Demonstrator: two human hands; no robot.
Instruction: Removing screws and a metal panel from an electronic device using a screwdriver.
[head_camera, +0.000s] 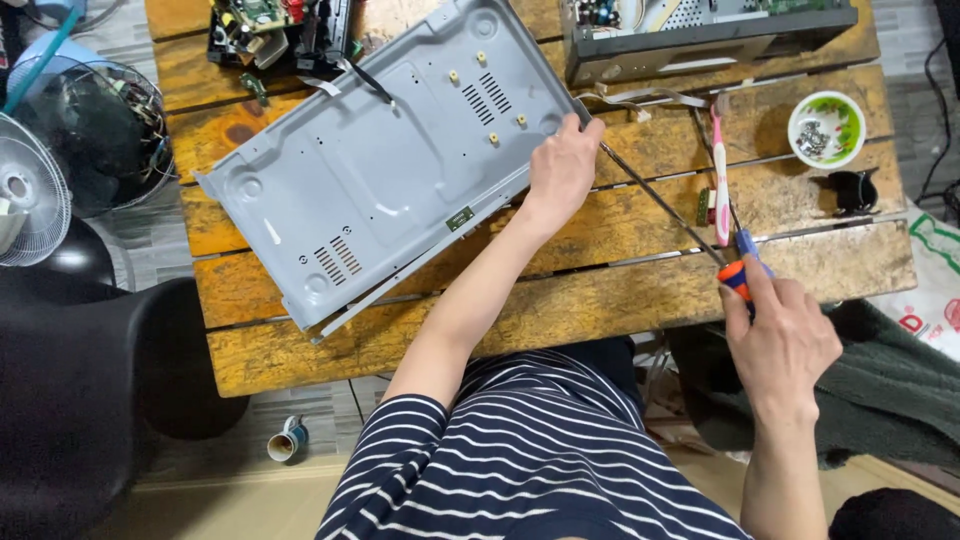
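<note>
A grey metal case panel lies tilted on the wooden slat table, its inner side up with vent slots and small standoffs. My left hand grips the panel's right edge near a corner. My right hand holds the orange and blue handle of a long screwdriver at the table's front right. Its thin shaft runs up and left, and the tip reaches the panel's corner by my left fingers.
A pink and white toothbrush lies right of the shaft. A green and white bowl of screws sits at the far right. An opened electronics chassis and circuit parts stand at the back. A fan is at left.
</note>
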